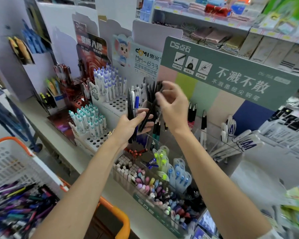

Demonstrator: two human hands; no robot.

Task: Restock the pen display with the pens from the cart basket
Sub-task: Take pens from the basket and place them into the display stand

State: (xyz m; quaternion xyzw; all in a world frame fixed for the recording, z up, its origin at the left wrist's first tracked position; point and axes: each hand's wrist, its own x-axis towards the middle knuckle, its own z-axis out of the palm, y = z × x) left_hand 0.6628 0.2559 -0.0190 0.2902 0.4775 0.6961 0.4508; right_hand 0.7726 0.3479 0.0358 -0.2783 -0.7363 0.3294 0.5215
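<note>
Black pens [130, 104] sat gripped in the left hand [134, 124]; the right hand [174, 104] pinched some, probably sorting them for a matching pen display [248, 71] slot next.

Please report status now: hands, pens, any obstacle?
Left hand grips pen bundle. Right hand pinches black pens at its top. Cart basket holds many pens. No obstacle seen.

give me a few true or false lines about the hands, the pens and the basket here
1. The left hand grips a bundle of pens. True.
2. The right hand is empty. False: it pinches black pens at the bundle's top.
3. The cart basket holds nothing. False: loose pens lie in it.
4. The bundle includes a blue pen. True.
</note>
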